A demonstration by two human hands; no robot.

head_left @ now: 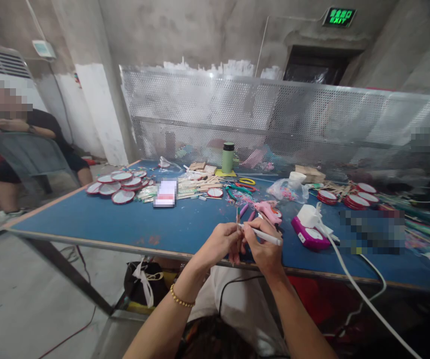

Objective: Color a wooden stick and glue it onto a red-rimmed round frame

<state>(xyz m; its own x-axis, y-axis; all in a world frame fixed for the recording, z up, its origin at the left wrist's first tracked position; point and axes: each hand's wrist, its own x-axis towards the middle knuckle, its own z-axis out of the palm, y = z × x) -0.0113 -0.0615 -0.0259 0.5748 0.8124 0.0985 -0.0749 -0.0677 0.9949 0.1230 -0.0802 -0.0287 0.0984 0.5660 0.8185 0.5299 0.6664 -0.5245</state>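
My right hand [264, 248] is closed around a white pen [269, 237], its tip pointing left toward my other hand. With its fingers pinched, my left hand [225, 242] holds a thin stick [238, 217] that stands up near the pen's tip. Both hands are close together over the table's front edge. Just beyond them lie a pink glue gun [269, 211] and a purple pen-like piece [244, 210]. The lower end of the stick is hidden by my fingers.
On the blue table [136, 224] are a phone [166, 192], round red-rimmed discs [110, 188], pliers [238, 193], a green bottle [228, 158] and a purple power strip [310, 238] with a white cable. A perforated metal panel [207, 109] stands behind. A person [46, 119] sits at left.
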